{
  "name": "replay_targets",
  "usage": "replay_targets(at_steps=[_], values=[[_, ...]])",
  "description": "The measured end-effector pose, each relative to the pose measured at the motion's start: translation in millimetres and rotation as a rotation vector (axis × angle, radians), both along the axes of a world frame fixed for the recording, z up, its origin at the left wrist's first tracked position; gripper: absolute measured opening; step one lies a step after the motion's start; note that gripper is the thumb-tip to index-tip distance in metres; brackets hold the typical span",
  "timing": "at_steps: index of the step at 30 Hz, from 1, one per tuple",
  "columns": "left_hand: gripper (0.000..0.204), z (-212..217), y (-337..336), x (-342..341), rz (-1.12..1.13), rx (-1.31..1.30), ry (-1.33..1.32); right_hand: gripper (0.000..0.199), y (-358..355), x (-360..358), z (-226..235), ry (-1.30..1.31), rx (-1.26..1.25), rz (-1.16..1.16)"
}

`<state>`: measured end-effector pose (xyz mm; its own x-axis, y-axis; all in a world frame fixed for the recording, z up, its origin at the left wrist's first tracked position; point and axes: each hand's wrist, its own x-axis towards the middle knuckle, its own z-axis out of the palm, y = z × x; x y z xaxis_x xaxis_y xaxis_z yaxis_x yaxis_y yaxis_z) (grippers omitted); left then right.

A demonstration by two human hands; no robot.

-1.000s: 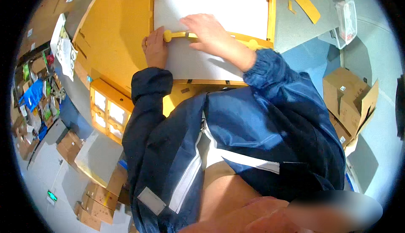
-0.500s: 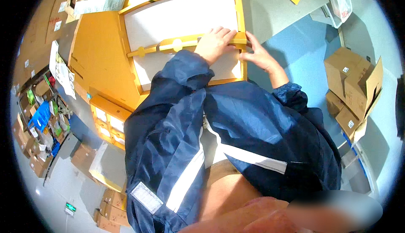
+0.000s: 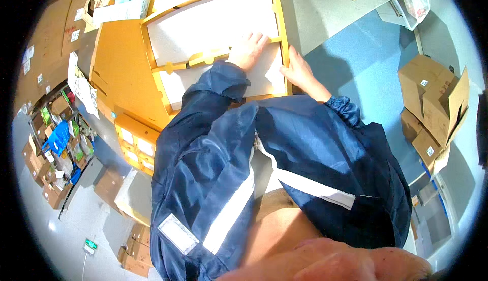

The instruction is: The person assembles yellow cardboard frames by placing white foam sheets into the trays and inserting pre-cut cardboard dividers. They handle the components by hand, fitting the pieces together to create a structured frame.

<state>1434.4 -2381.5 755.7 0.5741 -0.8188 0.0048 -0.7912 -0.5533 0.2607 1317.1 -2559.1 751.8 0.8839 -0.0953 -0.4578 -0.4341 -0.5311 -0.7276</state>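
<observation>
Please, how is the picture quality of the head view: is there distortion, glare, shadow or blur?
Head view: strong fisheye, so the edges of the yellow frame bend and a black rim surrounds the picture; the white panel is bright, nearly washed out; a soft shadow lies on the blue floor beside the right hand; the left hand is sharp; the skin-coloured shape at the lower edge is blurred.

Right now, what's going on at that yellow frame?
A person in a blue jacket leans over a yellow cardboard frame with white panels, lying on a grey surface. The left hand lies flat on the frame's crossbar, fingers spread onto the upper white panel. The right hand is at the frame's right edge near the lower corner. Neither hand has a closed grip on anything. Cardboard boxes stand on the floor to the right.
</observation>
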Motion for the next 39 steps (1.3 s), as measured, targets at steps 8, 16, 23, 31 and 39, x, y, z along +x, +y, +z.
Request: replay_targets(at_steps=[8, 16, 23, 31, 39], values=[[0.023, 18.0, -17.4, 15.2, -0.118, 0.286, 0.025, 0.066, -4.1, 8.5, 9.5, 0.05, -0.053, 0.096], [0.026, 13.6, -43.7, 23.7, -0.147, 0.381, 0.028, 0.05, -11.9, 16.8, 19.4, 0.084, -0.136, 0.163], [0.06, 39.1, -31.8, 32.4, 0.037, 0.079, 0.177, 0.086, -43.0, 22.3, 21.8, -0.082, -0.023, 0.203], [0.061, 11.0, 113.1, 203.1, 0.471, 0.279, 0.063, 0.078, -255.8, 194.0, -64.8, -0.382, -0.906, -0.028], [0.044, -2.1, 250.6, 140.9, 0.823, 0.39, 0.105, 0.071, -228.5, 202.9, -21.0, 0.07, -0.965, 0.184]])
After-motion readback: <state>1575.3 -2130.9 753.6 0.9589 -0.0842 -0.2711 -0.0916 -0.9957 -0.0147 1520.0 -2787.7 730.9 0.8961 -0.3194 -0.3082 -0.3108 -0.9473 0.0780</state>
